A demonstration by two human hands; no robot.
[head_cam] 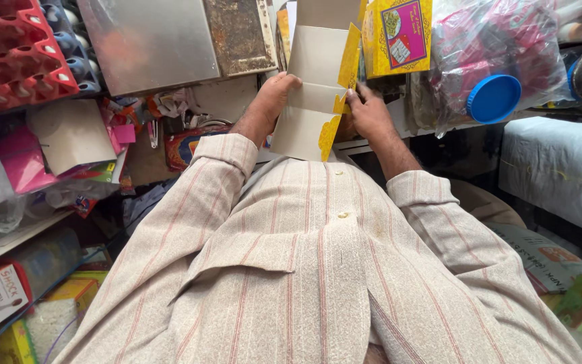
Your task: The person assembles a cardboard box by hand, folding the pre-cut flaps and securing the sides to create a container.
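Striped shirt (318, 269) below, both hands (274, 98) (368, 114) grip an unfolded cardboard box blank (314, 81), grey inside, yellow-edged.

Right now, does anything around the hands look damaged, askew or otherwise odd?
Nothing is damaged. The flat cardboard box blank is unfolded, tilted between the left hand and right hand. Loose scraps and paper clutter the bench beside the red egg tray.
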